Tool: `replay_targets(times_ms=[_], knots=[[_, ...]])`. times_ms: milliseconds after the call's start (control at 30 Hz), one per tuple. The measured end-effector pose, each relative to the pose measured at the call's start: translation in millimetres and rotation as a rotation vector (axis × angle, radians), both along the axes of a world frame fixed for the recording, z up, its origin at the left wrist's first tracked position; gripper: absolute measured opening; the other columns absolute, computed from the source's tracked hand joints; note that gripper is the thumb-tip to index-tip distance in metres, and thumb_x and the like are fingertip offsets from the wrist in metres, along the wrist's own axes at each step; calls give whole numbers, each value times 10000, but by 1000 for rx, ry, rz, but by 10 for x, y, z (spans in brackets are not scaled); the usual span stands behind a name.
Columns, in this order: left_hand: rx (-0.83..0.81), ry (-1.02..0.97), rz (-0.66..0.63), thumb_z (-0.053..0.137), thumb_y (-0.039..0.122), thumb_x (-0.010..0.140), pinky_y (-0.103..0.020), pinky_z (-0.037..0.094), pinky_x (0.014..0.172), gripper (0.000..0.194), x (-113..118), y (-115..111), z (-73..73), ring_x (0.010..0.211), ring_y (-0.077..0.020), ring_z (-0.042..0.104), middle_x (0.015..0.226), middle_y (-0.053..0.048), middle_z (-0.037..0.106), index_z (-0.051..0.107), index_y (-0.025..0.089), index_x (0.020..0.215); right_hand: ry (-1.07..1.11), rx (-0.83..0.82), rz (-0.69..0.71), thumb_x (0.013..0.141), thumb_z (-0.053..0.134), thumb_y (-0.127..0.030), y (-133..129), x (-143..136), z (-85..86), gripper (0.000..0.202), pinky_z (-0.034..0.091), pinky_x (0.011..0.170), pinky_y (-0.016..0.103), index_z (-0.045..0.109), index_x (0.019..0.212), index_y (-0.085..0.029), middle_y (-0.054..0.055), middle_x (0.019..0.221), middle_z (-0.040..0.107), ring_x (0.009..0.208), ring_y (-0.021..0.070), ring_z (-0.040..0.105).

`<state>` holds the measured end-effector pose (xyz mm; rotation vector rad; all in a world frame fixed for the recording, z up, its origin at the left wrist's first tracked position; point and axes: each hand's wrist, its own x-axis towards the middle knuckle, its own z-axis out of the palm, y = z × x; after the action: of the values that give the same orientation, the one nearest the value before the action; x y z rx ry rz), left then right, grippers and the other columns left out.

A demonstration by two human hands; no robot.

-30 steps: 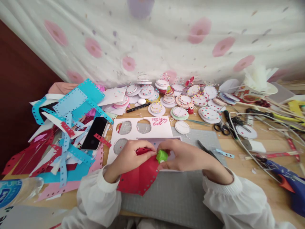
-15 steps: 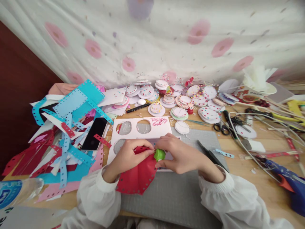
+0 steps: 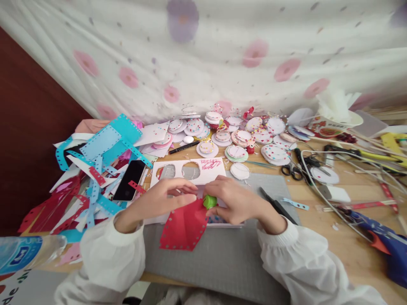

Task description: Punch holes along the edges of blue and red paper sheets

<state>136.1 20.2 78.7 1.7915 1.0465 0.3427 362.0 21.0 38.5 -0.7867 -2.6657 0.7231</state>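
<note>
My right hand (image 3: 227, 199) is closed around a small green hole punch (image 3: 209, 201) at the middle of the workspace. A red sheet of paper (image 3: 184, 226) with punched holes along its edges hangs from the punch, its upper corner at the punch's mouth. Just above and left of the sheet, my left hand (image 3: 162, 197) has its fingers stretched out and thumb apart, holding nothing. Beneath both hands are a white card (image 3: 211, 173) with round cut-outs and the grey cutting mat (image 3: 197, 271).
Punched paper scraps and a phone (image 3: 129, 180) lie to the left, near a water bottle (image 3: 28, 254). Decorated paper discs (image 3: 243, 136) crowd the back. On the right are scissors (image 3: 291, 171), a black-handled tool (image 3: 276, 205), a white cable and a blue glue gun (image 3: 378, 241).
My left hand has let go of the red paper and drawn left, its fingers straightening. My right hand still holds the green punch; the view has shifted slightly.
</note>
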Motion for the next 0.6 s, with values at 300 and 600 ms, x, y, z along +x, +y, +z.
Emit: replay_targets(times_ms=[300,600], knots=[[282,452,-170,768,515,586,-334,471,687,710,488,-61,85,869,-289,640,983,-71,676,542,224,1193,-76,100,-55,734,564,-203,-99,23,144,122,368,698,310,580,841,-147,74,801,632,705,190,537],[284,386,-96,750,487,637,-325,474,697,580,516,-134,64,823,-257,645,926,-66,690,577,214,1118,38,73,17,720,559,-201,-28,85,43,137,378,643,276,570,846,-149,53,758,619,677,173,533]])
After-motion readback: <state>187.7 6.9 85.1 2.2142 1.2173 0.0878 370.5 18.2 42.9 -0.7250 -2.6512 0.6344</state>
